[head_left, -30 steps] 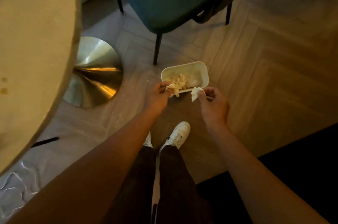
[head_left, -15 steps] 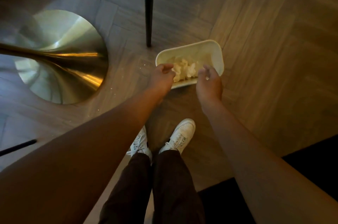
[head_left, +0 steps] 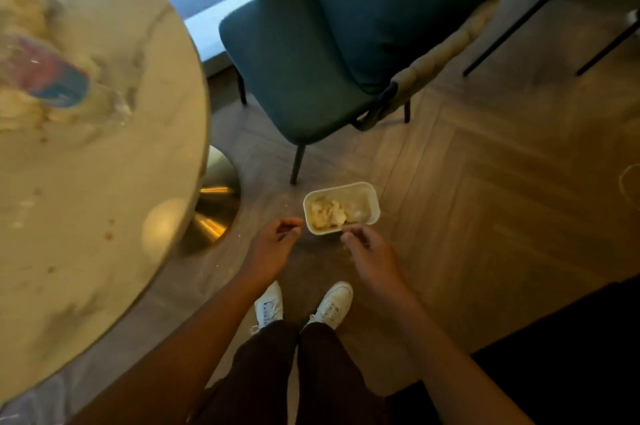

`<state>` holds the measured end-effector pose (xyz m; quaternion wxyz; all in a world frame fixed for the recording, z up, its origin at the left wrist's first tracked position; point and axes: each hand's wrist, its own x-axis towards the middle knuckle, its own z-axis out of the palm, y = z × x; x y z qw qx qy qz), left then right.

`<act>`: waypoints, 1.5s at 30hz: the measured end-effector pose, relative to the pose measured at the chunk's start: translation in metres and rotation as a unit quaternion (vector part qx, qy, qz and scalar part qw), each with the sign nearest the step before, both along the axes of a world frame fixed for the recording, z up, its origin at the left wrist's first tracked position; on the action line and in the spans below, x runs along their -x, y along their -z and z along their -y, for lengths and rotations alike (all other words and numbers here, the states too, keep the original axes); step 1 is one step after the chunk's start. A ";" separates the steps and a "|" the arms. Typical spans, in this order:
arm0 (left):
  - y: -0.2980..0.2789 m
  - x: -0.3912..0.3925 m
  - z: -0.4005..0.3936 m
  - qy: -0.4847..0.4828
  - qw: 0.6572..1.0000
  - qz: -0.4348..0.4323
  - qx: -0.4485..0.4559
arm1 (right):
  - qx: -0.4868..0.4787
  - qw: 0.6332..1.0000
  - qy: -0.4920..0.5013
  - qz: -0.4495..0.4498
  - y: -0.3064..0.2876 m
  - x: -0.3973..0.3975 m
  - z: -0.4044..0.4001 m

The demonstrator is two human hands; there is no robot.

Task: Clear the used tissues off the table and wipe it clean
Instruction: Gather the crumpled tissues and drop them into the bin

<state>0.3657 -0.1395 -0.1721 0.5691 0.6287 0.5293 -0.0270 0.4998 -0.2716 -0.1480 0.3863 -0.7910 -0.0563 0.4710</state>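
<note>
I see both hands empty, fingers loosely curled: left grip [head_left: 273, 244], right grip [head_left: 370, 251]; crumpled used tissues [head_left: 327, 213] sit in white rectangular plastic bin [head_left: 372, 196] on floor; round marble surface [head_left: 86, 216] left.

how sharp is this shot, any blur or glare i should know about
Head view: dim, warm light; the table top at left is smeared by motion blur, and what lies on it cannot be made out; a bright glare streak sits on the brass table base; the white bin and both hands are fairly sharp; wide-angle bending at the edges.

Dim warm light; motion-blurred table [head_left: 86, 182], wide-angle bending.
</note>
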 end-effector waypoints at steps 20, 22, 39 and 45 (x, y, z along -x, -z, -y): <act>-0.156 0.265 -0.046 -0.166 0.981 0.084 -0.056 | -0.060 0.991 -0.117 -0.025 -0.141 0.213 -0.096; -0.156 0.299 -0.067 -0.167 0.979 0.090 -0.076 | -0.068 0.990 -0.116 -0.031 -0.148 0.240 -0.117; -0.146 0.480 -0.257 -0.043 0.923 -0.143 -0.355 | -0.102 0.978 -0.152 -0.100 -0.158 0.378 -0.252; -0.128 0.476 -0.287 0.016 0.923 -0.226 -0.312 | -0.120 0.965 -0.185 -0.139 -0.155 0.385 -0.301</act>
